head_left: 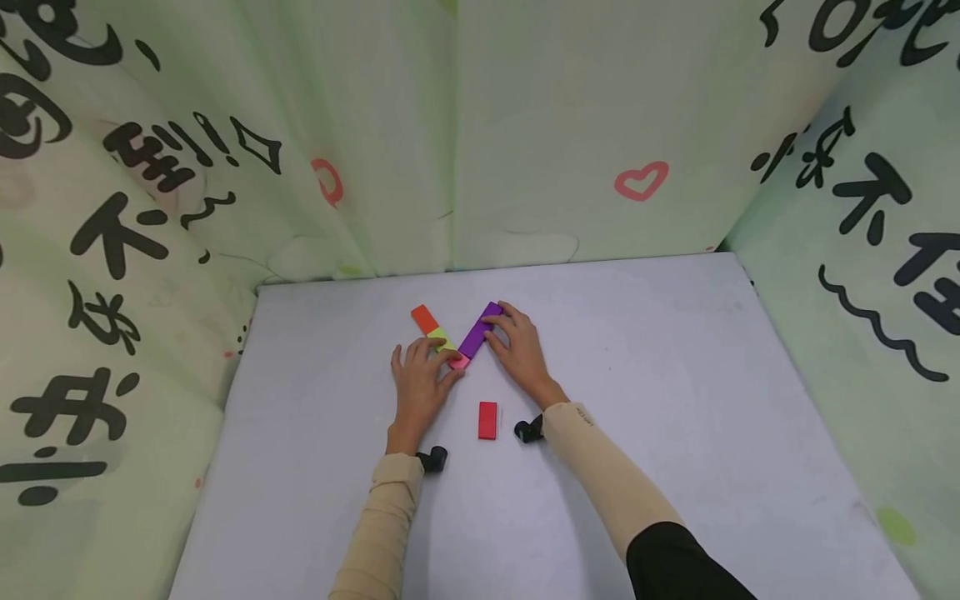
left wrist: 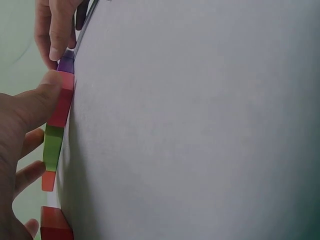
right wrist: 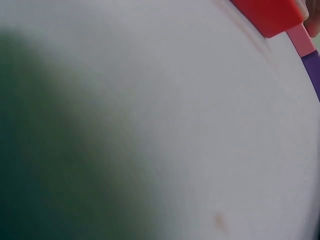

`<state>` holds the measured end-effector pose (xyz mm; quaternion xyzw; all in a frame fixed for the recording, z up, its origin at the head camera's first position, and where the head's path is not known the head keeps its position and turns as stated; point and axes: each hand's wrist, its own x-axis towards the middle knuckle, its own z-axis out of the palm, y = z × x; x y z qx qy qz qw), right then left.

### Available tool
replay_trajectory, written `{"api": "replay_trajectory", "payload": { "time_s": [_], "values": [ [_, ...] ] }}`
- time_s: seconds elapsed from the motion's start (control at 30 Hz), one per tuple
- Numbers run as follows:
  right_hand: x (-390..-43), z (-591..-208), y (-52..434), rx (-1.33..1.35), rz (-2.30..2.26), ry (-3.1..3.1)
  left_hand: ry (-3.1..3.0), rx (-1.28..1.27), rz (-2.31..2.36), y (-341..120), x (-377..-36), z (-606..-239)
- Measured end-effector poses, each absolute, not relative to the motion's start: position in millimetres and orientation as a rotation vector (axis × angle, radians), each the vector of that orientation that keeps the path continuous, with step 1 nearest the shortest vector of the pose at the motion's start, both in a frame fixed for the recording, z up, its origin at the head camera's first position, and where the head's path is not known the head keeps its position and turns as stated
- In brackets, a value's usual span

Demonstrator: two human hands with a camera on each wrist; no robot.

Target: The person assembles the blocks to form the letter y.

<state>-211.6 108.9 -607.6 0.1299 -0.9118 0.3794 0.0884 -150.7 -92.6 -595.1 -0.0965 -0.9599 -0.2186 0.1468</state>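
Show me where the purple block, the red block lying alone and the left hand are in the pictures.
purple block (head_left: pixel 477 332): head view, middle of its top face.
red block (head_left: pixel 487 420): head view, centre of its top face, lying apart from both hands.
left hand (head_left: pixel 418 385): head view, back of the hand.

Beige sleeves, black wrist cameras, a dark upper right sleeve (head_left: pixel 675 558).
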Motion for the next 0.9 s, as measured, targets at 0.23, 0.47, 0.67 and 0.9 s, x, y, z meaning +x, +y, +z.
{"api": "replay_trajectory", "payload": {
  "time_s": [0.23, 0.47, 0.67, 0.9],
  "values": [
    [-209.3, -608.3, 108.5, 0.375, 1.132, -2.733, -2.768, -0.266, -0.653, -92.5, -149.6, -596.3],
    [-207.3, -609.6, 109.3, 0.387, 1.138, -2.708, -2.780, -0.260, -0.698, -93.2, -149.1, -597.4],
    [-209.0, -606.8, 109.6, 0.392, 1.153, -2.697, -2.787, -0.255, -0.697, -93.7, -150.8, -595.6],
    [-208.2, -607.5, 109.6, 0.388, 1.157, -2.682, -2.772, -0.272, -0.700, -94.7, -150.2, -594.8]
  ]
}}
